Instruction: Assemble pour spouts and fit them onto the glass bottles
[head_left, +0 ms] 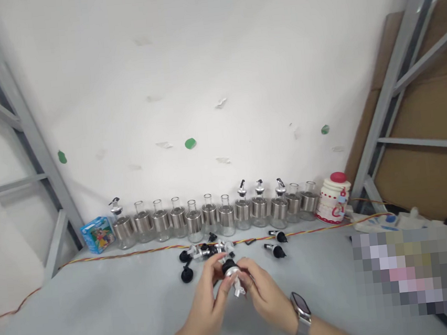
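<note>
White wall (213, 58) is seen at back. Grey surface (103, 311) is placed against it. Twelve glass bottles with metal bands (194, 225) are lined up along the wall; four are topped with spouts, eight are left uncapped. Left hand (210, 292) and right hand (264, 292) are held close together above the surface, fingers curled, pinching one pour spout (230, 266) between them. Cream jar with red lid (333, 199) is set at row's right end, blue box (98, 235) at left end. Watch (301, 312) is worn on right wrist. Loose spouts (277, 250) are laid right of the hands; more are clustered (195, 252) just beyond. Held spout is kept between hands, black stopper facing the bottles, silver end nearer the wearer.
</note>
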Demonstrator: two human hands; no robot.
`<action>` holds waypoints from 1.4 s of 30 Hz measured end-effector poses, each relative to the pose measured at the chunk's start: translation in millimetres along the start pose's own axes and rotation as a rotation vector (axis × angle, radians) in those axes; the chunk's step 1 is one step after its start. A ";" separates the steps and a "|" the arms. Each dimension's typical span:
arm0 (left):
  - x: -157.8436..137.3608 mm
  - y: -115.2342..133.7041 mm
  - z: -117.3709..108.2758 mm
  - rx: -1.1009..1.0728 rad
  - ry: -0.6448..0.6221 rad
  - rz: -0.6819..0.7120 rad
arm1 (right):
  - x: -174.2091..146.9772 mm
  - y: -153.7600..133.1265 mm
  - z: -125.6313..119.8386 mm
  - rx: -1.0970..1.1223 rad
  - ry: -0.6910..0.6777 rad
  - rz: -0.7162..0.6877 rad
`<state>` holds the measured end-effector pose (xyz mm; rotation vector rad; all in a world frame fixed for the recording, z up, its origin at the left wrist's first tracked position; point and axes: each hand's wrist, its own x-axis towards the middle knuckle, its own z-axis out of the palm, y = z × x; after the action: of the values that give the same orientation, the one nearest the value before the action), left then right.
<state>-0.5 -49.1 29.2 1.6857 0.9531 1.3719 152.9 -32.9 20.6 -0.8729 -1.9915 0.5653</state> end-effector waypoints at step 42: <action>0.7 -3.9 -10.6 0.526 -0.243 0.333 | -2.0 2.1 -8.1 -0.081 -0.028 -0.152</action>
<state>-11.2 -45.8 27.6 2.4356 0.9757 1.1350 161.3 -32.6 22.4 -0.7576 -2.0977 0.4152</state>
